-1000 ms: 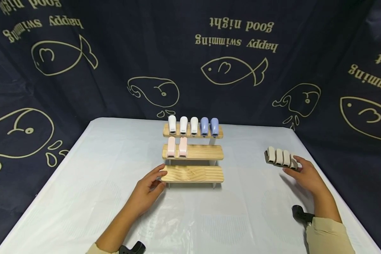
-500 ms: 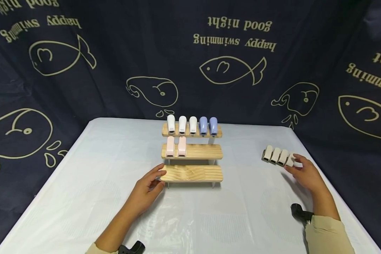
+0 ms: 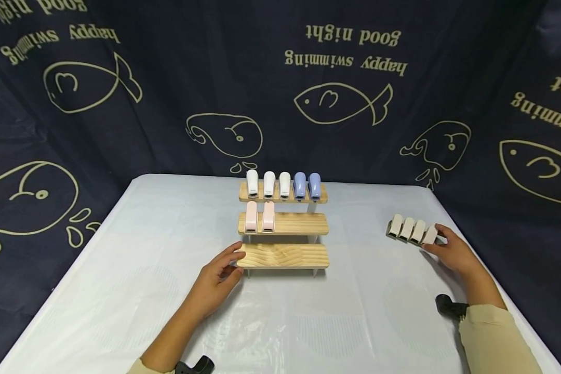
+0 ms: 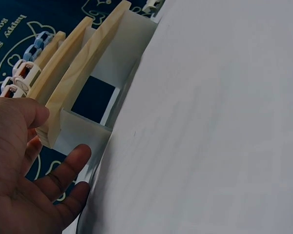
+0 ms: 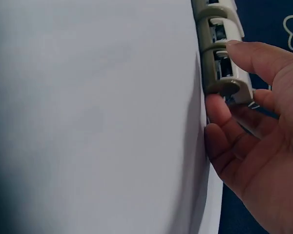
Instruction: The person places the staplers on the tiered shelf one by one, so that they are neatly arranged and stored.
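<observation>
A three-tier wooden display rack (image 3: 304, 258) on clear supports stands mid-table. My left hand (image 3: 215, 283) grips the left end of its lowest shelf, and in the left wrist view a digit presses on the shelf's end (image 4: 51, 129) while two other fingers spread below it. At the right, several cream mini staplers (image 3: 408, 228) stand side by side in a row on the table. With thumb and fingers, my right hand (image 3: 454, 253) pinches the rightmost cream stapler (image 3: 431, 235), which leans to the right. Its grey-green base shows in the right wrist view, beside the fingertips (image 5: 216, 105).
On the top tier sit three white staplers (image 3: 269, 184) and two blue staplers (image 3: 307, 186). Two pink staplers (image 3: 259, 217) occupy the left of the middle tier. A dark curtain (image 3: 271, 72) with fish drawings hangs behind the white-covered table (image 3: 346, 311).
The cream row has shifted slightly left and turned a little. My right hand has drawn back slightly, and the end stapler now tips right. My left hand holds its place.
</observation>
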{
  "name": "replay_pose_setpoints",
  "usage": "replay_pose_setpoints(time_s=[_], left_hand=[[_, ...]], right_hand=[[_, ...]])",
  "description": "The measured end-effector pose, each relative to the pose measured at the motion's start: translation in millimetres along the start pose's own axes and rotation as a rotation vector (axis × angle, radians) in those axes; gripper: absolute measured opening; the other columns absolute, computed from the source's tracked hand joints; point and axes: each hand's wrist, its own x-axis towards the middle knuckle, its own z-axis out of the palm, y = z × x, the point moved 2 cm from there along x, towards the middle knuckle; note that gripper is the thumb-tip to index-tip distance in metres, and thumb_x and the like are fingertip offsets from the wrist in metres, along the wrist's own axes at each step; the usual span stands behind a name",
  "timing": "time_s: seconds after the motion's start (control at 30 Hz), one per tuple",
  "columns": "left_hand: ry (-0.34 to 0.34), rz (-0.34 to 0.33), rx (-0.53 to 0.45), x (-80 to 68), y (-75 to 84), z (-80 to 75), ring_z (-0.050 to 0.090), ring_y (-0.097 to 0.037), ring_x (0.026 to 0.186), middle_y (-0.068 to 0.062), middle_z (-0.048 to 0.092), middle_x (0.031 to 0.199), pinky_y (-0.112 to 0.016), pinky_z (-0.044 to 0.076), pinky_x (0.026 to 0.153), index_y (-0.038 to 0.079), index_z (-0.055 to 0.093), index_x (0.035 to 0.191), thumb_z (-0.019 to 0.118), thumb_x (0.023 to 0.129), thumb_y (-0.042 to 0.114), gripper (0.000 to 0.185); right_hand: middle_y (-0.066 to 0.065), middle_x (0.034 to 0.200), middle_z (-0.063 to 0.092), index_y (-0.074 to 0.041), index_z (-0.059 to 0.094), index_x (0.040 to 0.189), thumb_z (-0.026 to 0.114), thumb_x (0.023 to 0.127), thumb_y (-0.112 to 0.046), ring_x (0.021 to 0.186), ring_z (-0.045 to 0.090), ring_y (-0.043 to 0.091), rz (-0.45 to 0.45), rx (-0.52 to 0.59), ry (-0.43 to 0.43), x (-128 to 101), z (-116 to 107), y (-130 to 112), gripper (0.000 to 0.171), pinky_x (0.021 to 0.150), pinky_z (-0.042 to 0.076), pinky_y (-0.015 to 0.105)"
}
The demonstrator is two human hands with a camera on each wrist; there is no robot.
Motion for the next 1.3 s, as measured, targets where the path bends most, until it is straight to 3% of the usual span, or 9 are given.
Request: replay_pose_setpoints(time_s=[0.23,0.5,0.73,0.77,0.9,1.0,1.13,1.23,1.3], left_hand=[[0.000,-0.017,-0.005,0.5,1.3,0.0,0.068,-0.020,0.095,-0.012,0.045,0.151,-0.030,0.055,0.085,0.003,0.063,0.129,0.066,0.095,0.003,0.034],[-0.005,-0.039,-0.003,-0.1,4.4,-0.8,0.068,-0.018,0.095,-0.010,0.045,0.151,-0.032,0.055,0.086,0.004,0.063,0.129,0.066,0.096,0.005,0.033],[-0.010,-0.048,-0.003,0.0,3.8,-1.1,0.068,-0.017,0.095,-0.009,0.045,0.151,-0.033,0.055,0.086,0.006,0.064,0.129,0.065,0.096,0.005,0.033],[-0.010,-0.045,-0.002,0.1,3.2,-0.6,0.068,-0.017,0.095,-0.009,0.045,0.151,-0.033,0.055,0.086,0.005,0.064,0.129,0.066,0.096,0.005,0.033],[-0.010,-0.051,0.003,0.1,2.8,-0.1,0.067,-0.015,0.096,-0.008,0.045,0.151,-0.032,0.055,0.087,0.006,0.064,0.129,0.066,0.096,0.005,0.033],[-0.010,-0.058,-0.001,-0.2,3.5,0.1,0.067,-0.015,0.096,-0.007,0.045,0.151,-0.032,0.055,0.087,0.006,0.064,0.128,0.066,0.096,0.006,0.032],[-0.005,-0.052,-0.007,-0.5,3.4,0.5,0.068,-0.016,0.095,-0.008,0.045,0.151,-0.033,0.055,0.086,0.005,0.064,0.128,0.066,0.095,0.004,0.033],[-0.001,-0.045,-0.007,-0.8,2.9,0.4,0.068,-0.018,0.095,-0.009,0.045,0.151,-0.033,0.055,0.085,0.005,0.064,0.128,0.067,0.095,0.004,0.034],[0.001,-0.042,-0.005,-1.0,2.3,0.2,0.068,-0.018,0.095,-0.009,0.045,0.151,-0.034,0.056,0.086,0.005,0.064,0.128,0.067,0.095,0.003,0.034]], right_hand=[[0.046,0.146,0.020,0.012,0.006,0.152,0.063,0.097,-0.032,0.121,0.037,0.064,0.016,0.008,0.007,7.3,0.0,6.5,0.090,0.096,0.040,0.065],[0.046,0.142,0.028,0.013,0.016,0.150,0.065,0.095,-0.028,0.123,0.035,0.063,0.019,-0.034,0.067,5.6,1.3,4.9,0.085,0.098,0.034,0.069],[0.044,0.142,0.032,0.013,0.022,0.148,0.065,0.095,-0.036,0.128,0.031,0.060,0.052,-0.034,0.122,0.7,-0.6,4.6,0.084,0.100,0.031,0.069],[0.043,0.142,0.033,0.013,0.022,0.148,0.065,0.095,-0.036,0.128,0.033,0.060,0.052,-0.022,0.131,-0.6,-0.8,5.3,0.084,0.099,0.033,0.068],[0.040,0.141,0.037,0.013,0.021,0.149,0.065,0.096,-0.030,0.123,0.042,0.058,0.034,0.045,0.166,-6.7,-2.2,4.1,0.081,0.079,0.054,0.035],[0.038,0.142,0.038,0.012,0.021,0.150,0.065,0.096,-0.027,0.118,0.049,0.051,0.020,0.089,0.204,-11.8,-4.1,-1.9,0.080,0.060,0.046,0.015],[0.035,0.141,0.042,0.009,0.025,0.151,0.068,0.094,-0.024,0.104,0.056,0.024,-0.020,0.113,0.258,-16.9,-7.5,-12.0,0.078,0.059,0.046,0.011],[0.033,0.138,0.046,0.008,0.030,0.150,0.071,0.093,-0.022,0.095,0.049,-0.001,-0.072,0.119,0.285,-19.4,-8.9,-20.6,0.077,0.062,0.044,0.007],[0.032,0.137,0.048,0.006,0.032,0.150,0.072,0.092,-0.023,0.093,0.045,-0.010,-0.100,0.117,0.297,-21.7,-9.4,-28.5,0.076,0.063,0.043,0.005]])
